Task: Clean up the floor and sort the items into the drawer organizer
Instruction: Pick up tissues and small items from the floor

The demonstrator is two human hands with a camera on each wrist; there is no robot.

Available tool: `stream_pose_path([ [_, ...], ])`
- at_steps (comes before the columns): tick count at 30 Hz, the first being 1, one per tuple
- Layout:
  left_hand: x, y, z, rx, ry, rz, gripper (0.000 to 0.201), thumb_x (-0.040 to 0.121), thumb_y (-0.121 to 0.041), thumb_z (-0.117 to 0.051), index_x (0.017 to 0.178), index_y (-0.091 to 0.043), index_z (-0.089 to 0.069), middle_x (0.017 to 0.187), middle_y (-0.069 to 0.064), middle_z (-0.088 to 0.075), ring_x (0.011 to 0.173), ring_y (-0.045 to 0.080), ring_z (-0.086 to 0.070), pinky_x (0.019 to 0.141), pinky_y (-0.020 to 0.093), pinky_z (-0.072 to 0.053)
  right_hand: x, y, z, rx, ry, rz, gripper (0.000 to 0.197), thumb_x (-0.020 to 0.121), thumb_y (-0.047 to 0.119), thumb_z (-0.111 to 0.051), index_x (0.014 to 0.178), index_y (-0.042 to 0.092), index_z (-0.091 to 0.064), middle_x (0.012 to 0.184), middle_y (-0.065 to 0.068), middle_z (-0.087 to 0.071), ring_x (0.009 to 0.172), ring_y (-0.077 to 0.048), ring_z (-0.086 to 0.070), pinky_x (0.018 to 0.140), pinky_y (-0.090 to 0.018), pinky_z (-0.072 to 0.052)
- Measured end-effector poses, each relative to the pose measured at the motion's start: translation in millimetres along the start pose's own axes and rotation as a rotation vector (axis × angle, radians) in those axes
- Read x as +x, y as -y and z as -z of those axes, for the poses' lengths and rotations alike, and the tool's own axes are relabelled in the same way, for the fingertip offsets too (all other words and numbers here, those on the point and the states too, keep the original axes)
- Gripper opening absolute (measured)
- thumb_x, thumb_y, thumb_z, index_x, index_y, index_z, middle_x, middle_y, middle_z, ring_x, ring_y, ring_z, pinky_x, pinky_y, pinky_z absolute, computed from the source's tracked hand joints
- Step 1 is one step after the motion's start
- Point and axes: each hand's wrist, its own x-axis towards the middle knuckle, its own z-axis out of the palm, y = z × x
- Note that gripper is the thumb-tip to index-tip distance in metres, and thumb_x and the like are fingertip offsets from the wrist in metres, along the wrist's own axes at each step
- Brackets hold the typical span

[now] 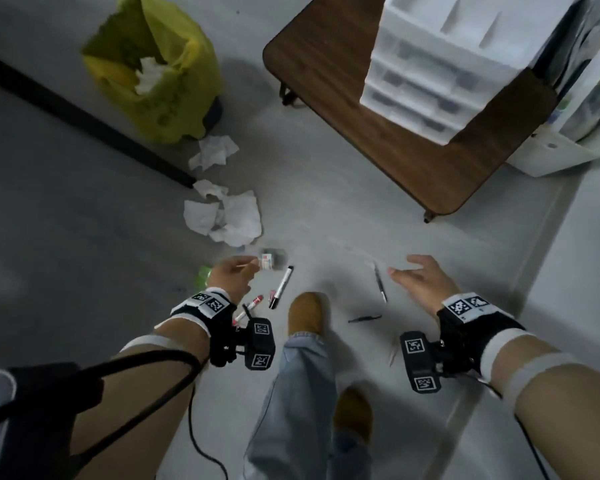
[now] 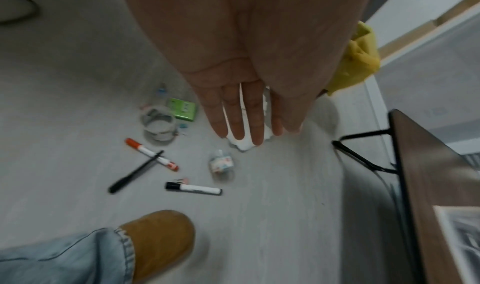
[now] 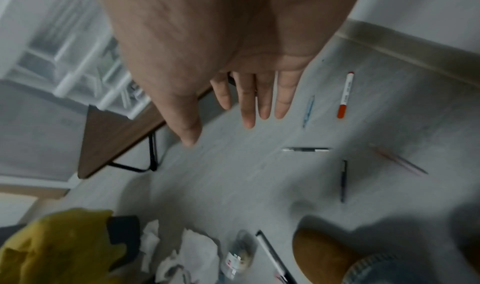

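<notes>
- Drawer organizer (image 1: 440, 64): stood at the upper right of the head view on a brown table (image 1: 326, 84), well apart from the litter. Looked like rigid white plastic, bulky, and probably best left in place while its drawers are filled.
- Crumpled tissues (image 1: 229, 216): lay left of centre on the floor (image 1: 326, 237), below a yellow-lined bin (image 1: 160, 74). Judged soft and nearly weightless, with no real long axis; could be pinched anywhere on a fold.
- Left hand (image 1: 232, 275): hovered lower left of centre, fingers straight and slightly spread, holding nothing.
- Right hand (image 1: 420, 282): hovered at right of centre, flat and wide, likewise empty.
- Tape roll (image 2: 158, 128): sat left of centre in the left wrist view, just beside a green packet (image 2: 183, 109). Seemed stiff and light; could be hooked through the hole.
- Black-capped marker (image 1: 281, 287): lay centre-bottom in the head view, long axis close to vertical in the frame, top leaning right. Seemed hard, smooth and prone to rolling; best taken mid-barrel.
- Red marker (image 1: 253, 304): lay diagonally just left of it, crossed by a black pen (image 2: 135, 173) in the left wrist view.
- Small clear jar (image 1: 269, 261): lay just beyond the left fingertips, blurred; possibly brittle, so best grasped round the body.
- Thin pen (image 1: 380, 282): lay near the right thumb, axis near vertical. Appeared slim and low to the floor, likely needing a fingertip pinch at the middle.
</notes>
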Motion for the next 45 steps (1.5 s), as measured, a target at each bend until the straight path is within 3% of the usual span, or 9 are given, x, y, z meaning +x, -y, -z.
stream_pose_path([
  [4,-17,69,33,0.045,-0.056,0.105,0.015,0.092,-0.010,-0.064,0.080,-0.019,-0.068,0.093,0.016,-0.072,0.076,0.024,-0.062,0.075,0.038,-0.055,-6,-33,-47,-0.131,0.091,-0.009,0.055,0.088,0.035,-0.070,0.134,0.017,-0.046,0.121,-0.004,-0.063,0.108,-0.022,-0.056,0.102,-0.034,-0.041],
  [8,-8,114,50,0.137,-0.042,0.144,0.007,0.090,-0.008,-0.065,0.091,-0.012,-0.070,0.092,0.016,-0.069,0.080,0.028,-0.061,0.082,0.043,-0.055,-1,-58,-92,-0.244,0.154,-0.023,0.035,0.087,0.030,-0.069,0.119,0.021,-0.058,0.111,-0.002,-0.064,0.099,-0.022,-0.060,0.087,-0.030,-0.043],
  [12,21,155,53,0.248,0.001,0.121,0.017,0.087,-0.009,-0.068,0.081,-0.025,-0.066,0.090,0.012,-0.071,0.080,0.025,-0.062,0.084,0.041,-0.056,17,-72,-145,-0.343,0.236,0.018,0.011,0.082,0.028,-0.069,0.092,0.031,-0.064,0.102,-0.001,-0.070,0.092,-0.021,-0.068,0.085,-0.037,-0.054],
  [16,89,194,62,0.349,-0.100,0.074,0.019,0.086,-0.010,-0.064,0.101,-0.020,-0.063,0.097,0.008,-0.071,0.078,0.025,-0.060,0.075,0.033,-0.053,63,-67,-225,-0.427,0.249,0.129,0.016,0.084,0.020,-0.068,0.082,0.036,-0.064,0.083,0.004,-0.069,0.077,-0.019,-0.063,0.071,-0.025,-0.046],
  [19,139,212,80,0.434,-0.175,0.048,0.038,0.086,-0.004,-0.062,0.122,-0.014,-0.056,0.118,0.013,-0.059,0.094,0.032,-0.062,0.075,0.029,-0.044,98,-59,-286,-0.525,0.256,0.237,0.018,0.085,0.016,-0.064,0.088,0.033,-0.065,0.094,0.004,-0.065,0.084,-0.018,-0.063,0.078,-0.026,-0.050],
  [26,233,246,134,0.786,-0.124,0.090,0.091,0.080,-0.012,-0.073,0.154,-0.032,-0.025,0.159,0.016,-0.016,0.140,0.042,-0.033,0.112,0.046,-0.036,170,-38,-386,-0.977,0.142,0.576,0.035,0.090,0.026,-0.058,0.124,0.030,-0.053,0.122,0.002,-0.050,0.110,-0.021,-0.056,0.099,-0.036,-0.043],
  [32,270,291,146,0.791,-0.246,-0.145,0.037,0.081,-0.006,-0.061,0.116,-0.015,-0.060,0.123,0.017,-0.045,0.105,0.042,-0.054,0.084,0.042,-0.050,197,-51,-413,-1.248,0.108,0.641,0.039,0.080,0.012,-0.063,0.115,0.021,-0.048,0.115,-0.007,-0.041,0.088,-0.026,-0.058,0.073,-0.033,-0.045],
  [34,277,303,152,0.736,-0.292,-0.190,0.025,0.082,-0.004,-0.061,0.106,-0.007,-0.064,0.116,0.019,-0.049,0.095,0.040,-0.058,0.080,0.039,-0.049,204,-53,-418,-1.227,0.117,0.618,0.038,0.079,0.008,-0.064,0.113,0.016,-0.049,0.117,-0.009,-0.038,0.087,-0.027,-0.057,0.076,-0.035,-0.052],
  [45,247,330,141,0.411,-0.157,-0.268,0.021,0.077,-0.021,-0.079,0.090,-0.014,-0.064,0.082,-0.002,-0.062,0.072,0.017,-0.058,0.065,0.021,-0.043,201,-53,-423,-1.054,0.091,0.709,0.009,0.085,0.005,-0.058,0.088,0.013,-0.057,0.098,-0.003,-0.044,0.085,-0.023,-0.052,0.076,-0.038,-0.051],
])
